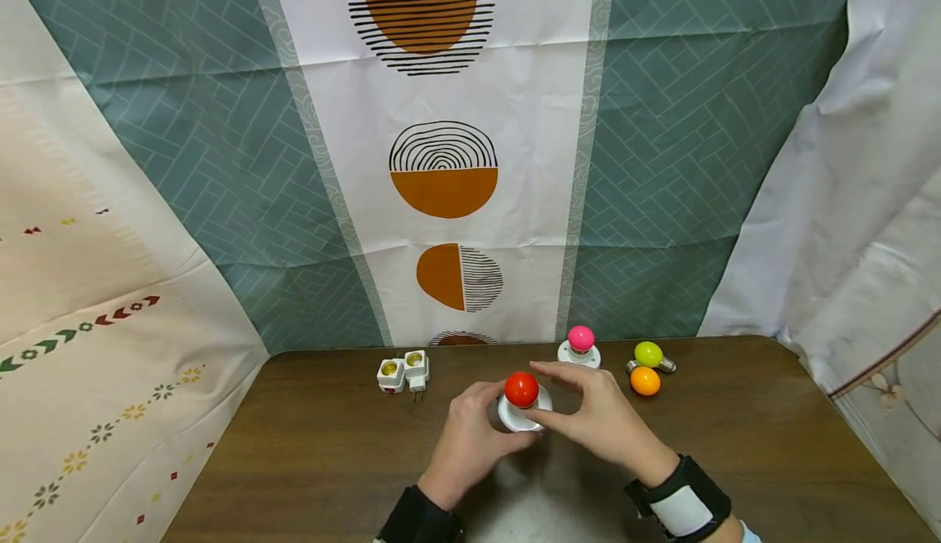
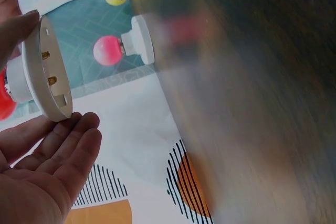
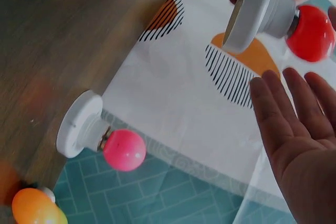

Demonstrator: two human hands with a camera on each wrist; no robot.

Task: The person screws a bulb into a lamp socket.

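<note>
A white round lamp holder [image 1: 513, 417] with a red bulb [image 1: 522, 389] in it is in my left hand [image 1: 474, 429]. The left thumb [image 2: 21, 30] lies on one side of the holder's rim, and the fingers are at the opposite side. In the left wrist view the holder's underside shows two brass-coloured screws, and it is raised off the table. My right hand [image 1: 599, 416] is around the other side of the red bulb. Its fingers [image 3: 294, 103] are extended and apart from the bulb in the right wrist view.
Behind the hands, a pink bulb [image 1: 581, 337] stands in another white holder [image 1: 588, 358]. To the right lie a green bulb [image 1: 648, 353] and an orange bulb [image 1: 645, 381]. Two white plug sockets [image 1: 404, 370] sit at the back left. Patterned cloth [image 1: 662, 159] hangs behind the brown table [image 1: 316, 445].
</note>
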